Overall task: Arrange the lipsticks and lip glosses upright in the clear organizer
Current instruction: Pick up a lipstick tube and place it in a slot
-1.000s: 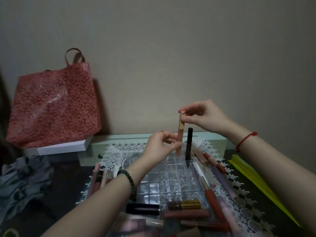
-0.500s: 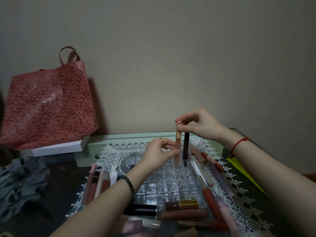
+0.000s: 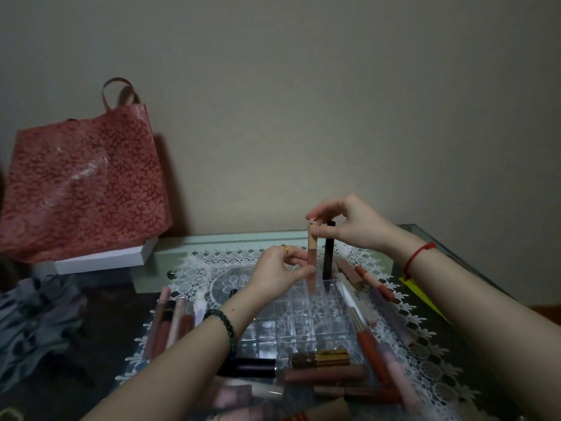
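Observation:
A clear organizer [image 3: 291,325] with many square cells sits on a white lace mat. A black tube [image 3: 328,256] stands upright in its far row. Just left of it a peach lip gloss [image 3: 312,253] stands upright with its lower end in a far cell. My right hand [image 3: 349,221] pinches the gloss by its cap. My left hand [image 3: 277,270] holds its lower part with the fingertips. Several more tubes lie flat around the organizer: to the left [image 3: 170,323], along the right side [image 3: 368,344] and at the near edge [image 3: 321,373].
A red patterned tote bag [image 3: 82,180] leans on the wall at the back left, above a white box [image 3: 103,259]. A pale green box [image 3: 230,243] lies behind the lace mat [image 3: 425,357]. Grey cloth [image 3: 33,326] lies at the left, a yellow sheet [image 3: 422,299] at the right.
Both hands have lowered the peach lip gloss, and its lower end now sits in a far cell beside the black tube.

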`<state>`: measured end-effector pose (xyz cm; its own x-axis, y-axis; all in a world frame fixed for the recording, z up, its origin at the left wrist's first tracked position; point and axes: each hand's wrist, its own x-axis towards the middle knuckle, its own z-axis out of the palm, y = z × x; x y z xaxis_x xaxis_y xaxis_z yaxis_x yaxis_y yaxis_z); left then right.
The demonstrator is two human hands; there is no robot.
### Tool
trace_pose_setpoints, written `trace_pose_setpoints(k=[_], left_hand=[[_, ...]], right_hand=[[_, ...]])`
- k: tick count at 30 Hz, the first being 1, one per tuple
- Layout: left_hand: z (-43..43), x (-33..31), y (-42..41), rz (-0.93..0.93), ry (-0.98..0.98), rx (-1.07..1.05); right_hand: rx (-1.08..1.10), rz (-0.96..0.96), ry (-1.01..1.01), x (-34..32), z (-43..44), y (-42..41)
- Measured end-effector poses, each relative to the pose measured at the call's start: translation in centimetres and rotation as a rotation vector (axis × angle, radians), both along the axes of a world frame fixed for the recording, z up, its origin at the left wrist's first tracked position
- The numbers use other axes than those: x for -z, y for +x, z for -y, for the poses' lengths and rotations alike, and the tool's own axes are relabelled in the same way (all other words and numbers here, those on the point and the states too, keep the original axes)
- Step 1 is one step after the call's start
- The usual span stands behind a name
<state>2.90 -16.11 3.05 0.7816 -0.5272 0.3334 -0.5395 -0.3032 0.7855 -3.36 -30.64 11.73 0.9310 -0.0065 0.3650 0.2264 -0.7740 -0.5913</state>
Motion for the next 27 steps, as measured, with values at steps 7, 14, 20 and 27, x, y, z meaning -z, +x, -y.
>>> trace_pose_setpoints(k=[7, 14, 20, 27], left_hand=[[-0.6, -0.1, 0.0, 0.009, 0.026, 0.007], [-2.8, -0.5, 0.0, 0.041, 0.029, -0.015], [-6.5, -0.4, -0.2, 0.077, 0.021, -0.057], [-11.0, -0.3, -1.0, 0.109, 0.029, -0.107]], right_hand=[[0.026, 0.011, -0.031, -0.2, 0.1, -0.3], [0.040, 0.080, -0.002, -0.7, -0.3, -1.7], [0.005, 0.160, 0.000, -0.7, -1.9, -3.7], [-0.068, 0.239, -0.014, 0.2, -5.5, -5.0]])
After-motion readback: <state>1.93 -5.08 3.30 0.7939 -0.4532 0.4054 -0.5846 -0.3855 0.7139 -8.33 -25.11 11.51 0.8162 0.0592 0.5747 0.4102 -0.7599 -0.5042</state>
